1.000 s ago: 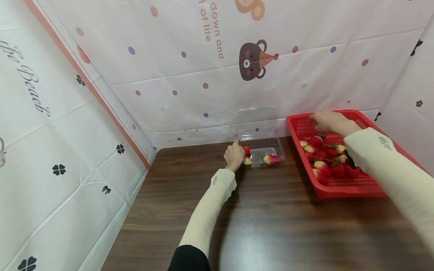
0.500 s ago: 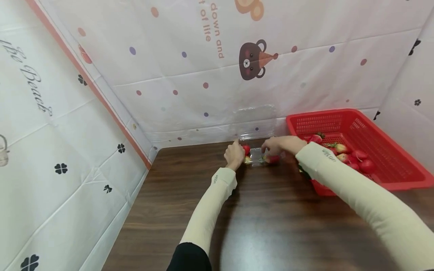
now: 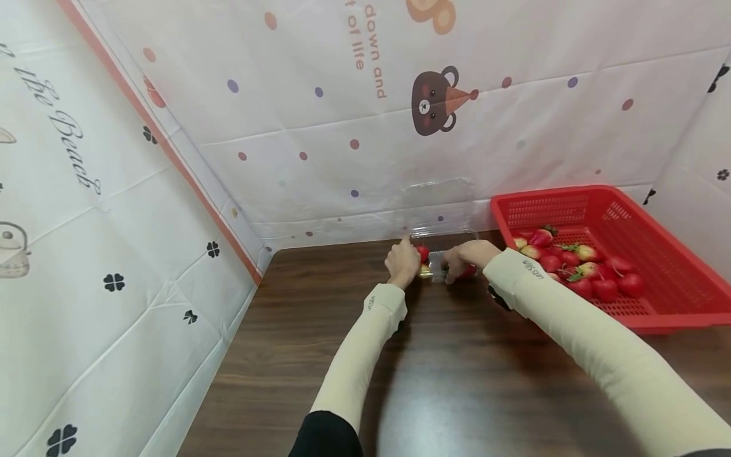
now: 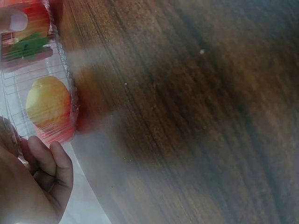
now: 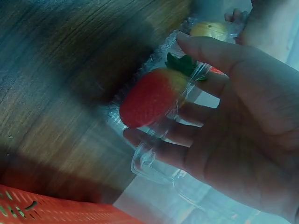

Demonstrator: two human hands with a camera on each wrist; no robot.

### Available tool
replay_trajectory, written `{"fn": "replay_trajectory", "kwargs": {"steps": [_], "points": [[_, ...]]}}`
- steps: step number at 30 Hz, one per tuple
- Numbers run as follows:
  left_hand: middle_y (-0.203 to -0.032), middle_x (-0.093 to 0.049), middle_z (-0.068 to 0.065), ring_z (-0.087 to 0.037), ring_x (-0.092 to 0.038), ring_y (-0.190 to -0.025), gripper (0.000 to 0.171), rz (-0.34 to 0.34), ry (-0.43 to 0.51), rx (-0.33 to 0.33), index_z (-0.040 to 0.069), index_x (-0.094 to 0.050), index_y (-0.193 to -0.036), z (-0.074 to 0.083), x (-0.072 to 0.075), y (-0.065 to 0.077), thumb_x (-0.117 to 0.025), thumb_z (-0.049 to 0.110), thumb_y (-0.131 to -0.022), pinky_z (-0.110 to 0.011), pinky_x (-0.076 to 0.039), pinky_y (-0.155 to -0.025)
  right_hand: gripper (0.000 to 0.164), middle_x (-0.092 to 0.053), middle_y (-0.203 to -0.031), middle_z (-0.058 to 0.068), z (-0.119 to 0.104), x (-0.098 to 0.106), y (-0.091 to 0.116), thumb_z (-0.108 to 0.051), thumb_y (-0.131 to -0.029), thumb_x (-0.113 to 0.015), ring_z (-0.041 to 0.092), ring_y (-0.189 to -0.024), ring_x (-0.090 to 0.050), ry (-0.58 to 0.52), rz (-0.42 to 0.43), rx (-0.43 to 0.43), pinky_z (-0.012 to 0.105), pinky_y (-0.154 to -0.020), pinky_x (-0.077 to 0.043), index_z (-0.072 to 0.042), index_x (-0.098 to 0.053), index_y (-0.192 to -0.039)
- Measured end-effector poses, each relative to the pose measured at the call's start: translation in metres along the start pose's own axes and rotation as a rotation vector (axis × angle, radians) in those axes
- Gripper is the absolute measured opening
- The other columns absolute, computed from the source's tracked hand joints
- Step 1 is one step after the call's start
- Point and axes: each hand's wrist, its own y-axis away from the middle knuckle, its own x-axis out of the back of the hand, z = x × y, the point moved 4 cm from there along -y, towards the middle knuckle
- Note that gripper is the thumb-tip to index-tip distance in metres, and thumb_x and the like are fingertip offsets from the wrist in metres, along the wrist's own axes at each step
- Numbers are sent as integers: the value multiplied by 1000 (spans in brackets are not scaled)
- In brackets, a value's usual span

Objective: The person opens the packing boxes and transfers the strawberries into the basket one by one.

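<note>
A clear plastic clamshell box (image 3: 437, 261) sits at the table's back edge, its lid (image 3: 438, 198) standing up against the backdrop. My left hand (image 3: 403, 261) holds the box's left side; in the left wrist view its fingers curl by the rim beside a yellow-and-red strawberry (image 4: 49, 105). Another red strawberry (image 3: 422, 252) shows in the box near that hand. Over the box's right part is my right hand (image 3: 465, 259). In the right wrist view its fingers are extended along the box, thumb apart, next to a red strawberry (image 5: 149, 100) with a green leaf cap.
Right of the box stands a red plastic basket (image 3: 682, 260) with several strawberries (image 3: 588, 270) heaped toward its left side. Printed white sheets (image 3: 342, 114) rise behind and beside the dark wooden table (image 3: 457, 381).
My right hand has moved left from over the basket to the box, then a little lower over its right part. The left hand stays at the box's left side.
</note>
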Motion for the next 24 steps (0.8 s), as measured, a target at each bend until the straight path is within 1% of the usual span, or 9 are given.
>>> {"fn": "replay_trajectory", "kwargs": {"steps": [3, 7, 9, 11, 14, 16, 20, 21, 24], "points": [[-112, -77, -12, -32, -75, -96, 37, 5, -4, 5, 28, -61, -140, 0, -1, 1, -55, 23, -103, -47, -58, -81, 43, -62, -116, 14, 0, 2, -1, -25, -94, -70, 26, -103, -58, 12, 22, 43, 42, -82, -57, -3, -62, -129], [-113, -77, -11, -32, -75, -97, 37, 1, 0, 8, 28, -61, -140, 1, -1, 2, -56, 25, -103, -47, -57, -83, 54, -61, -130, 18, -1, 9, 3, -20, -92, -72, 27, -111, -56, 12, 65, 85, 45, -96, -53, 0, -56, -140], [-114, -77, -11, -32, -75, -98, 38, 0, 4, 6, 28, -61, -141, 1, -1, 1, -57, 25, -103, -47, -57, -84, 56, -58, -136, 19, -1, 13, 7, -15, -93, -67, 29, -115, -54, 0, 74, 82, 47, -101, -51, -1, -51, -146], [-113, -77, -11, -32, -75, -97, 39, 1, 3, 6, 28, -60, -142, 1, 0, 0, -56, 25, -103, -47, -57, -83, 57, -57, -138, 20, -1, 18, 12, -9, -94, -63, 31, -114, -54, -16, 73, 72, 48, -100, -52, -1, -49, -148], [-112, -77, -12, -32, -75, -96, 40, -2, -8, 5, 28, -59, -142, 2, 0, 0, -56, 25, -103, -46, -58, -81, 56, -58, -136, 21, 0, 24, 20, -3, -93, -59, 30, -108, -57, -20, 74, 81, 44, -92, -56, -1, -49, -148], [-110, -78, -12, -32, -75, -94, 39, 1, -17, 4, 27, -60, -141, 2, 0, -1, -56, 25, -103, -46, -58, -80, 53, -61, -128, 21, 0, 30, 26, 0, -92, -61, 27, -101, -59, -3, 88, 123, 38, -83, -57, 1, -53, -144], [-107, -78, -12, -31, -76, -92, 38, 8, -25, -1, 28, -60, -140, 1, 0, -1, -57, 25, -103, -45, -58, -77, 38, -65, -104, 16, -1, 48, 38, 3, -86, -66, 23, -85, -60, 58, 162, 240, 32, -71, -55, 3, -65, -124], [-107, -78, -12, -31, -76, -91, 38, 9, -26, -2, 28, -60, -140, 1, 0, -1, -57, 24, -103, -45, -58, -77, 35, -66, -101, 14, 0, 53, 42, 3, -84, -68, 21, -85, -60, 82, 194, 259, 31, -72, -54, 3, -67, -119], [-107, -78, -13, -31, -76, -92, 40, 5, -20, -3, 29, -59, -142, 0, -1, -2, -57, 23, -102, -46, -58, -77, 27, -67, -96, 12, 5, 67, 55, 1, -84, -73, 23, -85, -60, 106, 279, 268, 38, -76, -56, 1, -70, -110]]}}
